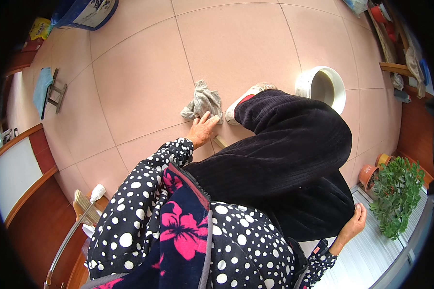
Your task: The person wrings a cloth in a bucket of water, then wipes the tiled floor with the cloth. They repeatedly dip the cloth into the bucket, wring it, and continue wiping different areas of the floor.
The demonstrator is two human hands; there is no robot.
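A crumpled grey cloth (202, 101) lies on the pink floor tiles. My left hand (201, 130) reaches down to its near edge, fingers spread on top; whether they grip the fabric is hidden from above. To the right of the cloth is my shoe (246, 99), below black trousers (282, 144). My right hand (352, 224) hangs beside the bent knee at the lower right, fingers loosely curved, and no object shows in it. Behind the raised knee stands a white bucket (338, 77), with murky grey liquid inside.
A blue bucket (90, 14) is at the top left, above a small folding stool (52, 92). Potted plants (396, 197) stand at the right. A brush (85, 207) and a white bottle (97, 192) are at the lower left. A pale strip (220, 141) lies near my left hand.
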